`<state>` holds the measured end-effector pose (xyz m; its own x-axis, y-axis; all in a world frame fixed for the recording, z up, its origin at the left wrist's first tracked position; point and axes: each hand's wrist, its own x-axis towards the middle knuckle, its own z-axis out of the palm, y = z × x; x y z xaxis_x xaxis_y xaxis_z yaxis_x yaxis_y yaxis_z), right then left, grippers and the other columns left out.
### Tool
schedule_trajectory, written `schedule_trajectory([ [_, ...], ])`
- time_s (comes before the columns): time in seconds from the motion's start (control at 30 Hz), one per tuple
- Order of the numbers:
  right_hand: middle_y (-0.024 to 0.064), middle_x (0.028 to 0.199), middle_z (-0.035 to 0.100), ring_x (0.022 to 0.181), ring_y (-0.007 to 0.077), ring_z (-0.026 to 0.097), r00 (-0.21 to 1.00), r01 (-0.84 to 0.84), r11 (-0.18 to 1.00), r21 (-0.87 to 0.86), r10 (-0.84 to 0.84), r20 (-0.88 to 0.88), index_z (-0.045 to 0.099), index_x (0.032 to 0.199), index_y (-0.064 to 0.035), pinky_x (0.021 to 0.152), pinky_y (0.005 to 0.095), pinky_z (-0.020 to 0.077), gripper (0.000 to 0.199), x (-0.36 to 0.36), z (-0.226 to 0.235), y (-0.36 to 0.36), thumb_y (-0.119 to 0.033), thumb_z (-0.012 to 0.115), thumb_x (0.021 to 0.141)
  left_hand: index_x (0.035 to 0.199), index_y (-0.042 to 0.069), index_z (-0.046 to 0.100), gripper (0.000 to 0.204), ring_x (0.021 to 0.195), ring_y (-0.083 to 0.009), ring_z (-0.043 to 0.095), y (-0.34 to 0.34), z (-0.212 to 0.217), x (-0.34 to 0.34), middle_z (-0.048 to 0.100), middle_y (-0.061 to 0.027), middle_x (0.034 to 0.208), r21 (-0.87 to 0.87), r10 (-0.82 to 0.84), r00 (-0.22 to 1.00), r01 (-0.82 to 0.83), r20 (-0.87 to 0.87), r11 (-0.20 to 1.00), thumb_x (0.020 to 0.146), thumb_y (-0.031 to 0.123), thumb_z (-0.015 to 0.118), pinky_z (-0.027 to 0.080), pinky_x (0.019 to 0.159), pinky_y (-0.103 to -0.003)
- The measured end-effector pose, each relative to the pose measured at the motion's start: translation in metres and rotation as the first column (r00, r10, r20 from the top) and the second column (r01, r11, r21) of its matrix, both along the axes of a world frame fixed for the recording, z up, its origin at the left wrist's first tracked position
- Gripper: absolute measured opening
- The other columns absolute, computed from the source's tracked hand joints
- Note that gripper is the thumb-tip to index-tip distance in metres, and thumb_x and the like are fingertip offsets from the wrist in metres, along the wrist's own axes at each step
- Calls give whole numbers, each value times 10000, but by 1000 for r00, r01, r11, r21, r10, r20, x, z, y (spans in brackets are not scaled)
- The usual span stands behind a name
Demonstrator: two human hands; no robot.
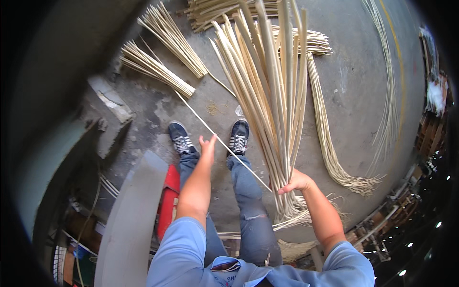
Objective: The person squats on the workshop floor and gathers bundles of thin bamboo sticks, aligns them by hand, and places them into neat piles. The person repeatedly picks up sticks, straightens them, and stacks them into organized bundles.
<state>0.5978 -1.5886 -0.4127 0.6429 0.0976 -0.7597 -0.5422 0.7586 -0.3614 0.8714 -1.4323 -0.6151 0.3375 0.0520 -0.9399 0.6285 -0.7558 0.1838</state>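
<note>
A tall bundle of pale rattan canes stands in front of me, fanned out at the far end. My right hand is wrapped round its narrow near end, thumb across the canes. A single thin cane strand runs slantwise from the small bundles at the far left down to the gripped bundle. My left hand pinches this strand midway, over the floor between my two shoes. The fingertips of the left hand show only in part. Below my right hand, loose thin strands spread out over the floor.
Two cut cane bundles lie at the far left. A long strand bundle and loose strands lie on the right. More canes are stacked at the back. A grey curved panel and a red object stand at my left.
</note>
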Motion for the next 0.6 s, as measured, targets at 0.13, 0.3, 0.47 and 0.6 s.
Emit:
schedule_trajectory([
  [0.13,99,1150,631,1078,211,577,999,27,999,-46,-26,21,556,1252,-10,961,355,451,770,33,-45,9,-199,907,594,1298,36,496,518,828,-244,651,-15,-33,22,600,-43,801,-374,328,924,-379,-195,846,976,406,663,526,831,-421],
  [0.3,65,1189,651,1125,178,566,988,20,996,-84,-33,-154,584,1316,15,1021,327,441,836,10,-56,4,-209,921,584,1221,38,582,487,696,-165,638,-20,79,-59,506,15,678,-541,81,869,-375,-488,753,1042,486,519,508,591,-303],
  [0.47,39,1077,699,1031,149,607,999,38,984,-172,-43,-30,679,1190,-9,953,306,482,646,21,-57,18,-213,916,625,1560,72,249,1022,1391,-254,408,-57,178,-54,431,-103,1478,-790,-86,925,-265,-371,554,849,664,683,392,1106,-449],
  [0.6,49,985,692,938,158,620,1000,-10,976,-218,4,-29,678,1123,-18,878,315,509,608,48,-37,24,-264,927,626,1525,61,192,1083,1352,-247,424,-69,196,-58,391,-141,1479,-696,-145,988,64,-59,715,774,418,885,353,1141,-389],
])
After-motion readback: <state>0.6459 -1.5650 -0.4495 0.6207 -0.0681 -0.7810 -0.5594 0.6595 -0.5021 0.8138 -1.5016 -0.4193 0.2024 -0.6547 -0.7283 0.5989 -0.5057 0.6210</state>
